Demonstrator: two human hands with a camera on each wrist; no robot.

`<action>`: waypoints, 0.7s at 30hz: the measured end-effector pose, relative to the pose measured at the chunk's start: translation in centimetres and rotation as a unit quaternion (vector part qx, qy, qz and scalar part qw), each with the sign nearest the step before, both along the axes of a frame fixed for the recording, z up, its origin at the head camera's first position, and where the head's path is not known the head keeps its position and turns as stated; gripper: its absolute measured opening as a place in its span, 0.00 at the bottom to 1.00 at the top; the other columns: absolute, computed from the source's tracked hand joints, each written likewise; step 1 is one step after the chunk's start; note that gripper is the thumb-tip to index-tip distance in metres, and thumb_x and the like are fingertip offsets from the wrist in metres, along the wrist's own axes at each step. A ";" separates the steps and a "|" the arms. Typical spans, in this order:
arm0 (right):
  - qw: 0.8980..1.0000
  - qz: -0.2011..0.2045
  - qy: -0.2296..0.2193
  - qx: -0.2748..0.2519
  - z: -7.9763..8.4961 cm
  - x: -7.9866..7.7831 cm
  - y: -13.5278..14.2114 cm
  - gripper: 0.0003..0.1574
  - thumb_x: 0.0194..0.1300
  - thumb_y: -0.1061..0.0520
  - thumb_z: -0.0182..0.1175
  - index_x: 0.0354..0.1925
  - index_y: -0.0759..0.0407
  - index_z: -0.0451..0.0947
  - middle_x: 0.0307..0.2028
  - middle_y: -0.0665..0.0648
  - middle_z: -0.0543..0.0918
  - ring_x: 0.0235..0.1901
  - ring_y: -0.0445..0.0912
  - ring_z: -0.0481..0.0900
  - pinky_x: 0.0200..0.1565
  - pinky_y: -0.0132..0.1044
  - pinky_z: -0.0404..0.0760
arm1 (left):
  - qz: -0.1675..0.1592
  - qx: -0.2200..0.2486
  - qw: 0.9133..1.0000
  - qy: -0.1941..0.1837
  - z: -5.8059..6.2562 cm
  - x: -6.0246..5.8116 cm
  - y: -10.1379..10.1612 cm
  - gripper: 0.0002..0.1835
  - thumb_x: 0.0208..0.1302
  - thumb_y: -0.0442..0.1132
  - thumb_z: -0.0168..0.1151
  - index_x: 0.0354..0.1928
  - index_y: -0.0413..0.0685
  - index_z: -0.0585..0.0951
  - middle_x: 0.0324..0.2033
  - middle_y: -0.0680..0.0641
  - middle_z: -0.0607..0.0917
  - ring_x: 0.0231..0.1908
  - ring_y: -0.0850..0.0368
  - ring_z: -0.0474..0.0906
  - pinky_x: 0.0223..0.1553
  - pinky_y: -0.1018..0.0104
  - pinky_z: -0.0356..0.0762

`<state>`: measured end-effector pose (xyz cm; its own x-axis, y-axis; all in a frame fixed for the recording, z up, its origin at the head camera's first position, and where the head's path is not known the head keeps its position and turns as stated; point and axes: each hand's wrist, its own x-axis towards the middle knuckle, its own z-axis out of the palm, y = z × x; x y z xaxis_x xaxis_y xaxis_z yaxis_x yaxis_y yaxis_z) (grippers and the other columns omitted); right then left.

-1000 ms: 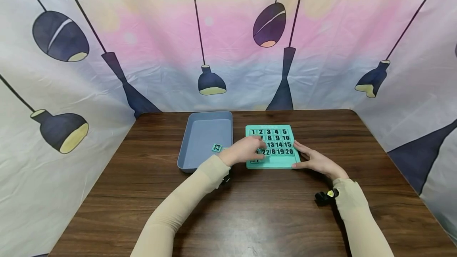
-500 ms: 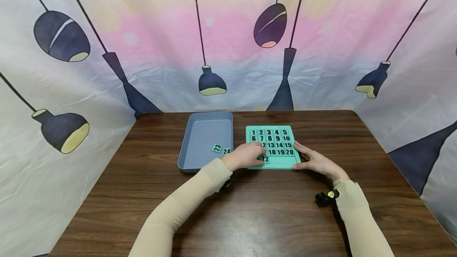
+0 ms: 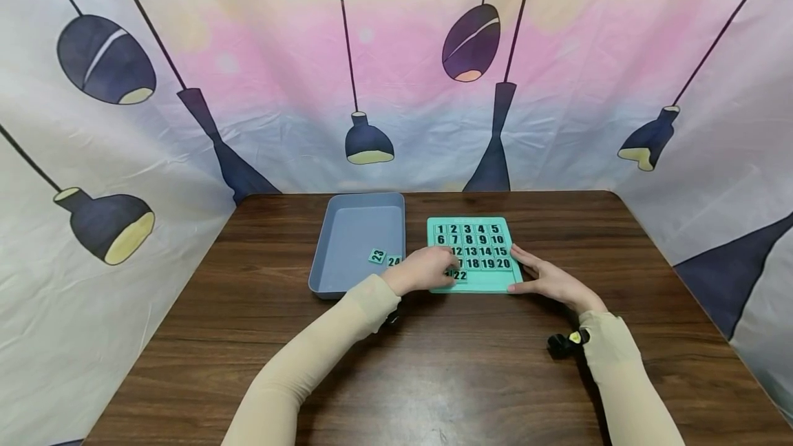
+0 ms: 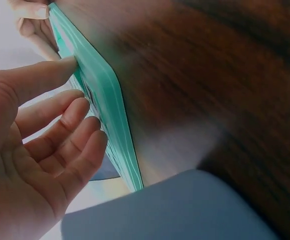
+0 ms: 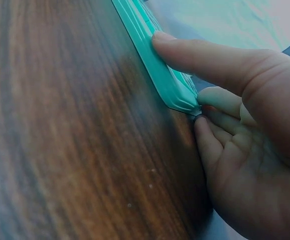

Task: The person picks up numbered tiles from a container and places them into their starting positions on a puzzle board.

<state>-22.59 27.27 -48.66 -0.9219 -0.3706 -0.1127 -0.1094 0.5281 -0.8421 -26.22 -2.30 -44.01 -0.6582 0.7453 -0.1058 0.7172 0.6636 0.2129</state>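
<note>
A turquoise number puzzle board (image 3: 489, 282) lies on the table, with rows of numbered tiles in it. The tile marked 22 (image 3: 460, 276) lies in its bottom row. My left hand (image 3: 426, 269) is over the board's left part and hides some tiles there. Its fingers (image 4: 67, 117) bend loosely at the tiles, and its thumb touches the near rim. At the board's right side, my right hand (image 3: 553, 283) grips the edge near the front corner, thumb on the near rim and fingers along the side.
A blue-grey tray (image 3: 337, 239) stands left of the board. Inside it, near the right wall, lie a tile marked 23 (image 3: 377, 255) and a tile marked 24 (image 3: 393, 261). A patterned cloth (image 3: 421, 115) hangs behind the brown wooden table (image 3: 434, 370).
My left hand has moved slightly towards the board's near edge. Tile 22, earlier over the row above, now lies in the bottom row. My right hand has stayed at the board's edge.
</note>
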 end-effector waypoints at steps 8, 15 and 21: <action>1.000 0.003 -0.015 -0.023 -0.2 -0.1 -0.3 0.64 0.62 0.49 0.73 0.80 0.59 0.44 0.80 0.61 0.37 0.77 0.63 0.33 0.71 0.65 0.49 | -0.039 0.000 0.999 0.027 -0.3 0.1 0.6 0.16 0.69 0.46 0.67 0.56 0.57 0.85 0.51 0.52 0.81 0.49 0.60 0.78 0.44 0.69 0.79; 1.000 -0.001 -0.008 -0.005 -0.3 -0.1 -0.2 0.64 0.62 0.47 0.73 0.81 0.57 0.44 0.80 0.60 0.38 0.78 0.63 0.35 0.71 0.64 0.49 | -0.049 0.006 0.998 0.027 -0.6 0.0 0.7 0.11 0.71 0.45 0.65 0.52 0.58 0.88 0.47 0.53 0.80 0.46 0.60 0.77 0.42 0.70 0.77; 1.000 -0.005 -0.006 -0.003 -0.1 -0.1 0.0 0.64 0.61 0.46 0.73 0.81 0.57 0.45 0.80 0.59 0.39 0.78 0.63 0.34 0.71 0.65 0.48 | -0.059 0.004 0.998 0.020 -0.3 -0.4 0.2 0.13 0.71 0.43 0.64 0.55 0.57 0.86 0.51 0.51 0.80 0.52 0.58 0.77 0.47 0.68 0.79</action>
